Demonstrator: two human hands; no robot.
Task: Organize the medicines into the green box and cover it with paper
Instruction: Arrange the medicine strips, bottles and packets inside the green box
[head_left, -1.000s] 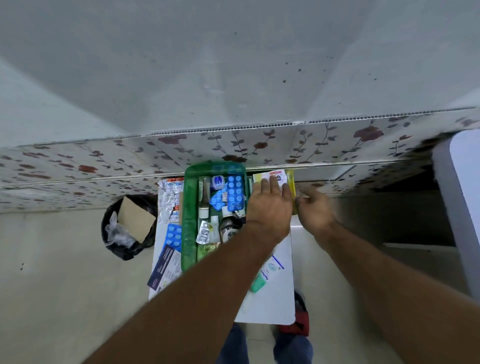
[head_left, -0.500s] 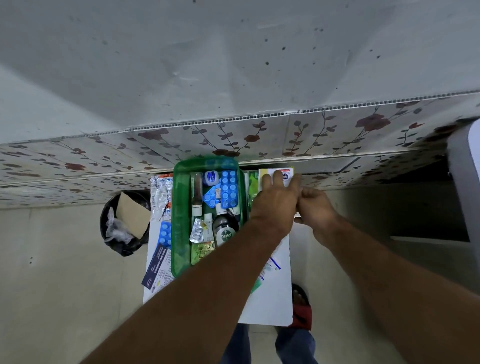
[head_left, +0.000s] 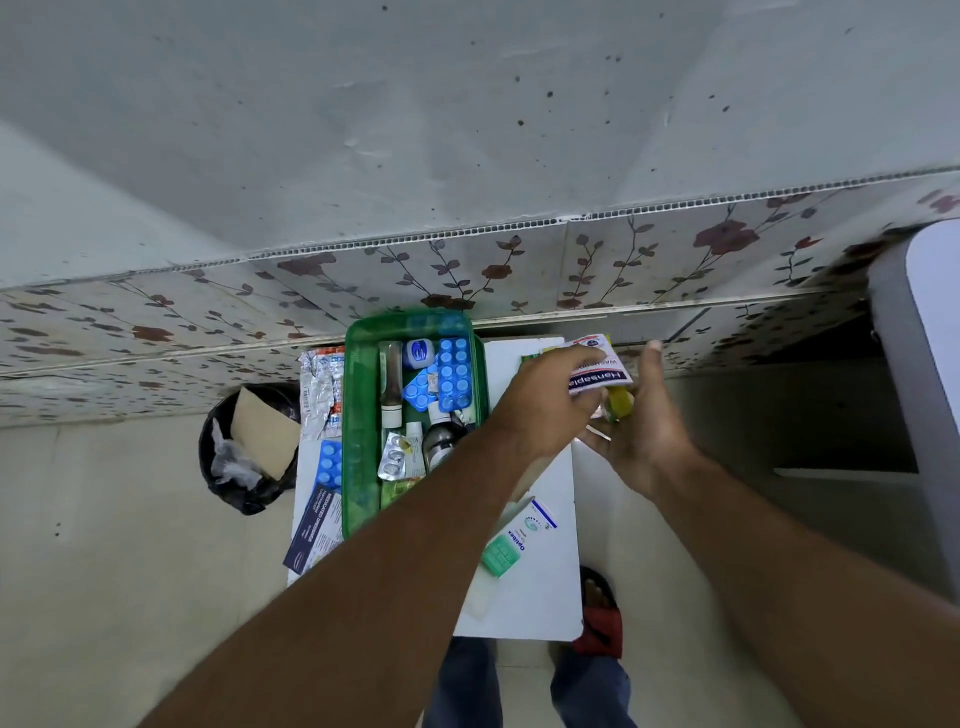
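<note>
The green box (head_left: 356, 415) stands on a small white table (head_left: 540, 603) against the wall. Inside lie blue blister packs (head_left: 454, 374), a dark bottle (head_left: 439, 447), a brown tube and foil strips. My left hand (head_left: 540, 405) reaches past the box's right side and pinches a white Hansaplast packet (head_left: 597, 371), lifted off the table's far right corner. My right hand (head_left: 644, 431) is just beneath it, palm up, thumb raised, with a yellow packet (head_left: 621, 402) against its fingers. A green-capped tube (head_left: 506, 545) lies on the table near me.
Left of the box on the table lie silver strips (head_left: 319, 389), a blue blister (head_left: 330, 462) and a dark-blue packet (head_left: 314, 530). A black bin (head_left: 244, 447) with cardboard stands on the floor at left. White furniture (head_left: 924, 364) is at right. My feet are below the table.
Both hands closed in on the packets at the table's far right corner and have lifted them off the table, moving slightly right.
</note>
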